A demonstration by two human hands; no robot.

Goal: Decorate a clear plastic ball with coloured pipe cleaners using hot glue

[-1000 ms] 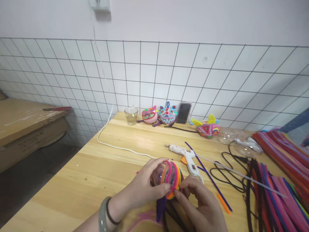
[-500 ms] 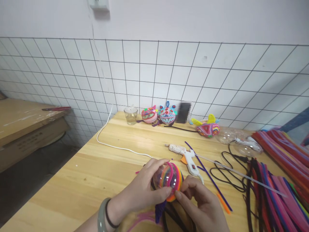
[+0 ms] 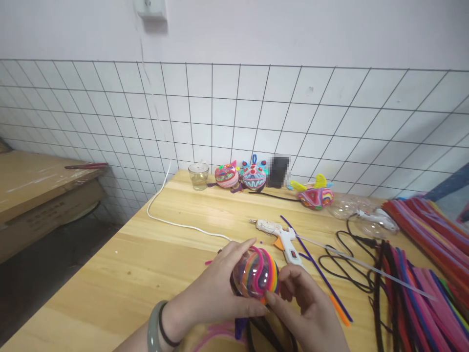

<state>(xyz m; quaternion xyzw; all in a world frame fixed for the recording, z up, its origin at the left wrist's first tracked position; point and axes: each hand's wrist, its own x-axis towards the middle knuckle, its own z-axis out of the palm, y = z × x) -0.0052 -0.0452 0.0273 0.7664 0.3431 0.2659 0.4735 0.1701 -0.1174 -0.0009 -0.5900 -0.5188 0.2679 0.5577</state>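
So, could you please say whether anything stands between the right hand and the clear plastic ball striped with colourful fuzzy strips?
Nothing visible does: the right hand has its thumb at the ball, lower right. The left hand grips the left side; the white plastic glue gun lies beyond.

Over a pale wooden table [image 3: 128, 278], the person's left hand [image 3: 220, 286], with a grey-green bangle [image 3: 153, 328] at its wrist, curls around a clear, shiny ball striped with pink, orange and purple fuzzy strips [image 3: 255, 275], while the right hand [image 3: 309, 305] touches its lower right edge with the thumb. Just beyond lies a white glue gun with an orange trigger [image 3: 271, 228], beside a long purple fuzzy stem [image 3: 322, 276]. Along the tiled white wall [image 3: 227, 112] stand a clear glass cup [image 3: 199, 178] and two round, multicoloured fuzzy figures [image 3: 254, 177]. Multicoloured bundles of fuzzy stems [image 3: 421, 288] lie at right.
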